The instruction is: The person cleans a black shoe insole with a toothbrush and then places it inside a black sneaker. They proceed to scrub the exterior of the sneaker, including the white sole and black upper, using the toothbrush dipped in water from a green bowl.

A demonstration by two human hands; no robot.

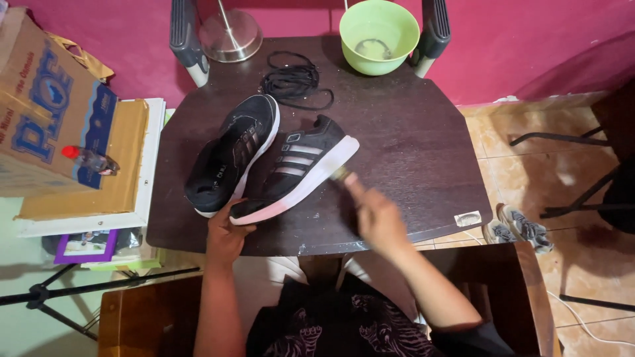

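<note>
Our left hand [225, 235] grips the near heel of the tilted shoe [294, 168] at the worktop's [410, 132] middle while our blurred right hand [377, 215], closed on a small brush [341, 174], scrubs the white sole, so the next stroke probably needs steady pressure.

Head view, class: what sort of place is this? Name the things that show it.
Probably a room in a home: a tiled floor, a pink wall, and a small dark table holding black shoes and a green bowl.
</note>
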